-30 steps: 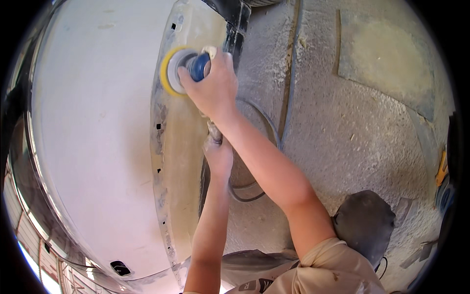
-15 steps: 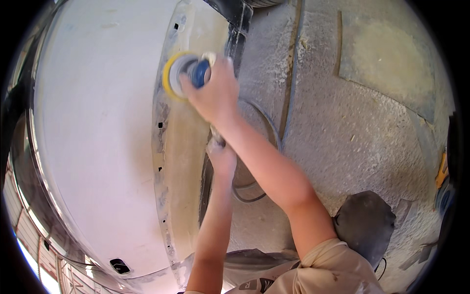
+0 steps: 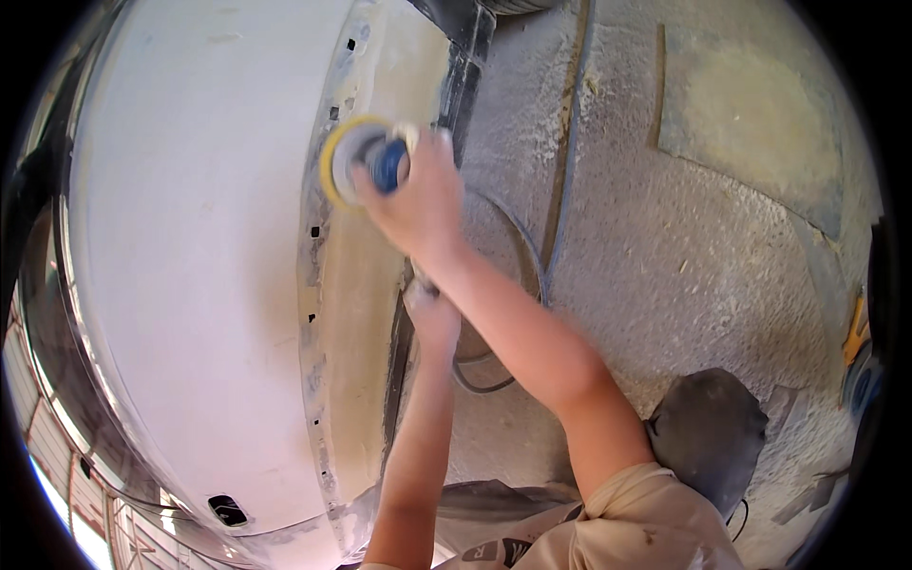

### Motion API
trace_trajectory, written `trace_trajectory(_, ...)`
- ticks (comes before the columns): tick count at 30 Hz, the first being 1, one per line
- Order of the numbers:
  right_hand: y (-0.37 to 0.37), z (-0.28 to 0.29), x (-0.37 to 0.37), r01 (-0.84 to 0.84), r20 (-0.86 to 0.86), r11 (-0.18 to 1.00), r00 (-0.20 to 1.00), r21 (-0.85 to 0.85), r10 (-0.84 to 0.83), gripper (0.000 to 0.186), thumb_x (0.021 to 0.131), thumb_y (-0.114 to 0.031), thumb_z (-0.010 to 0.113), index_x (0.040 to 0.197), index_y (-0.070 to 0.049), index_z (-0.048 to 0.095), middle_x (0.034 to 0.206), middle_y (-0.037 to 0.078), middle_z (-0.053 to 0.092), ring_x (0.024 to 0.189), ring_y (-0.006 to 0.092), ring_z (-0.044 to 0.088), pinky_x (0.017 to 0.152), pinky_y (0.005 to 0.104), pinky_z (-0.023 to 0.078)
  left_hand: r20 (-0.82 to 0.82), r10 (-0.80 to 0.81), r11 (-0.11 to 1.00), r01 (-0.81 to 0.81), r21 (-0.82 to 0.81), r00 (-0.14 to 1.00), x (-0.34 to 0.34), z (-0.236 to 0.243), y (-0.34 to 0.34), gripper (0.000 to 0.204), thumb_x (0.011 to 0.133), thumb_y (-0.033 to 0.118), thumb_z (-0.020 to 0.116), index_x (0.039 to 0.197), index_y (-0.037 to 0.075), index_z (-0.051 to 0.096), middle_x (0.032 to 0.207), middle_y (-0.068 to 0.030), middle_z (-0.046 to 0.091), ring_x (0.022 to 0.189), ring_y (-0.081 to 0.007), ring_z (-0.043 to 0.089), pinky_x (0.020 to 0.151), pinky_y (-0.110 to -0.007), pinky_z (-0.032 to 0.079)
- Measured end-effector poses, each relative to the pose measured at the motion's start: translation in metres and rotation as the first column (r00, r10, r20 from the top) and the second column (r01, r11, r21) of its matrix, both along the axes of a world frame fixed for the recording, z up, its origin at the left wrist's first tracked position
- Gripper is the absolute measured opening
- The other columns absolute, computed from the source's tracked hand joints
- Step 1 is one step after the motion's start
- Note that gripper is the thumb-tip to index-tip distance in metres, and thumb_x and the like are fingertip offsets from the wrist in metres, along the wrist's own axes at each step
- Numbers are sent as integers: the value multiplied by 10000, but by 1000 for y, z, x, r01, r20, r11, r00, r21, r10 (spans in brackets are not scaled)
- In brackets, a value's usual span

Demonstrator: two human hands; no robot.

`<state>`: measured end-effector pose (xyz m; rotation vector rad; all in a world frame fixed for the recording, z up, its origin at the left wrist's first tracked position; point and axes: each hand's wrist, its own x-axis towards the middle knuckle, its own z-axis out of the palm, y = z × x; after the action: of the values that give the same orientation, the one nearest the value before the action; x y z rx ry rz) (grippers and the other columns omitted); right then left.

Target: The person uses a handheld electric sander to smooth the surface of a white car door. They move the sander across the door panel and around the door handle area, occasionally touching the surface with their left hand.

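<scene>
My right hand (image 3: 413,204) is wrapped over the blue body (image 3: 385,166) of a power sander or polisher with a grey and yellow round pad (image 3: 336,161). The pad rests on a long beige, filler-coated strip (image 3: 351,380) with small square holes along a white car panel (image 3: 190,237). Below it, my left hand (image 3: 429,313) grips the tool's grey handle (image 3: 423,281), partly hidden under my right wrist. Both hands and the tool are somewhat blurred.
A grey hose (image 3: 518,233) loops over the rough, dusty floor (image 3: 617,285), with a long narrow strip (image 3: 570,95) and flat worn sheet (image 3: 741,114) on it. Part of a tyre (image 3: 522,5) shows at the top, a yellow-orange tool (image 3: 855,328) at the far right.
The tool and both my hands have moved toward me and slightly right along the beige strip, so the pad sits lower in the picture. Both grips are unchanged.
</scene>
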<state>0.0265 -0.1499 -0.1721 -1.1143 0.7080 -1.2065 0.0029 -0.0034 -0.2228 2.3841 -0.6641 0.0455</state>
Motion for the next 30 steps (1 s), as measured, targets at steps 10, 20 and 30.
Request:
trace_trajectory(10, -20, -2, 7, -38, -1, 993, 999, 109, 39, 465, 754, -270, 814, 1101, -77, 571, 1022, 145, 535, 825, 307, 601, 694, 417, 502, -96, 24, 997, -30, -66, 995, 7, 10, -23, 191, 890, 142, 693, 869, -40, 639, 733, -69, 647, 692, -127, 545, 655, -344, 468)
trace_trajectory(20, 43, -10, -18, -114, 120, 993, 987, 18, 111, 469, 744, -273, 819, 1086, -69, 572, 969, 132, 535, 796, 319, 594, 677, 419, 495, 193, -77, 981, 40, 189, 978, 5, -29, 52, 246, 900, 180, 695, 925, -58, 640, 765, -76, 663, 717, -145, 585, 672, -364, 476)
trace_trajectory(30, -9, -5, 0, -70, 31, 997, 997, 34, 69, 494, 747, -298, 815, 1106, -68, 565, 959, 131, 534, 788, 301, 578, 679, 413, 490, 42, 65, 996, -63, -57, 997, -6, -5, -19, 279, 910, 230, 702, 933, -44, 651, 809, -18, 667, 766, -97, 586, 703, -314, 485)
